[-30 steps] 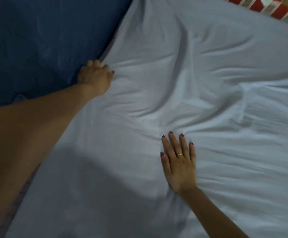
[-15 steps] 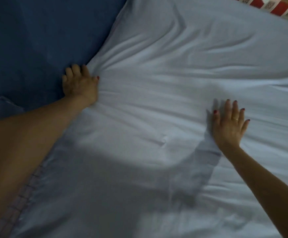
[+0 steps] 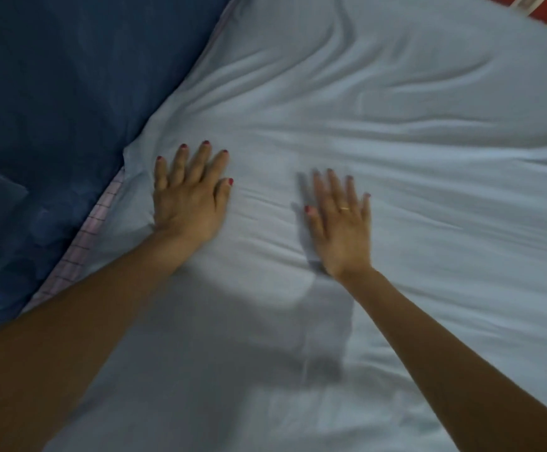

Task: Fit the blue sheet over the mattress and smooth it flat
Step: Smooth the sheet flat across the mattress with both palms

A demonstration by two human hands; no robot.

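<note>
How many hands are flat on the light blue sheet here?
2: the left hand rests by the sheet's left edge; the right hand lies flat mid-sheet. None seems hidden.

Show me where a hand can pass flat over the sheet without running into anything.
Free: the strip of sheet between the left hand and right hand; the wide stretch right of the right hand; the shadowed stretch between the forearms. Crowded: the left edge, where the sheet meets the checked mattress and dark blue cloth. Folds ridge the far part.

Dark blue fabric (image 3: 70,93) at left, red patterned cloth (image 3: 546,8) top right
</note>
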